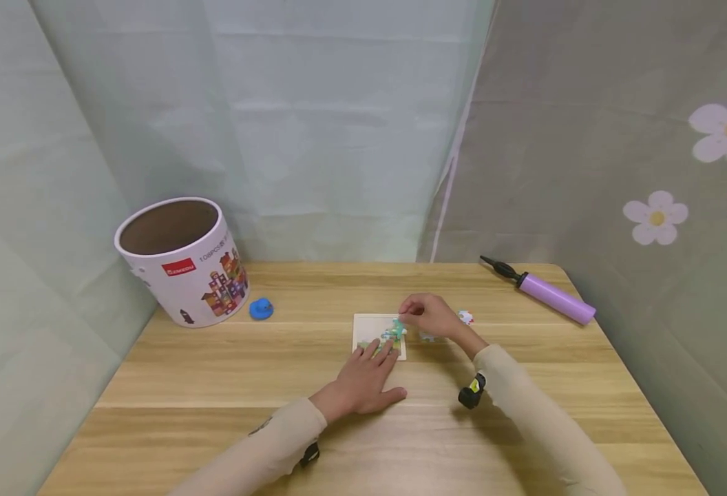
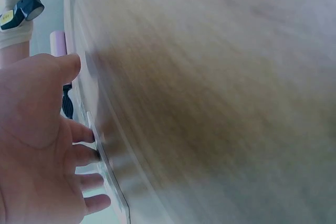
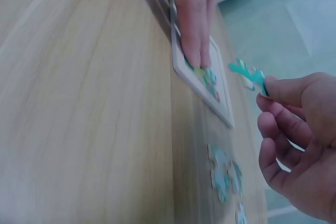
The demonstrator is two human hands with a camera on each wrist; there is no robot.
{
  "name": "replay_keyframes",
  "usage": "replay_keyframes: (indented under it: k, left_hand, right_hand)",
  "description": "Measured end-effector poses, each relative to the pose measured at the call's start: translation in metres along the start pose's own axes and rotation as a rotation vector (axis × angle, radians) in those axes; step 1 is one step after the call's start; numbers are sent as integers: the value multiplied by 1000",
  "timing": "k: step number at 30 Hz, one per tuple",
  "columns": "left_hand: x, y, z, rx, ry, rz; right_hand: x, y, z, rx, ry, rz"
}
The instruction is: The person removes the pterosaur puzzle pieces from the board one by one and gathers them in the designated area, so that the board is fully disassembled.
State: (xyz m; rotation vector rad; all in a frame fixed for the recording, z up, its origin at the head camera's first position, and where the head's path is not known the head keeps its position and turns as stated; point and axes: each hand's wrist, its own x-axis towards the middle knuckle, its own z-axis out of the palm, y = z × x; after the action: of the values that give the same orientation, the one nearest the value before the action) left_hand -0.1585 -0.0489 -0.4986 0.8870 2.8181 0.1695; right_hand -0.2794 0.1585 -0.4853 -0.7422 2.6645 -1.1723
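Mid-frame on the table point(image 1: 215, 386): left hand point(image 1: 363, 382) flat, fingers straight, pressing the puzzle board point(image 1: 366, 327); right hand point(image 1: 428, 315) pinches a teal piece point(image 3: 249, 73) over it.

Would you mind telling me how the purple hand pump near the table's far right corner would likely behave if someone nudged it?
The purple hand pump lies on its side and looks cylindrical, so a sideways nudge would probably make it roll. It sits close to the table edge, so it might roll off. It looks like plastic, so probably light and stiff.
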Motion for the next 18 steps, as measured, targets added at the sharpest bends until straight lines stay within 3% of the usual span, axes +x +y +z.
replay_keyframes:
  k: [18]
  left_hand:
    - [-1, -2, 1, -17, 30, 22]
  right_hand:
    - [-40, 28, -38, -24, 82, 23]
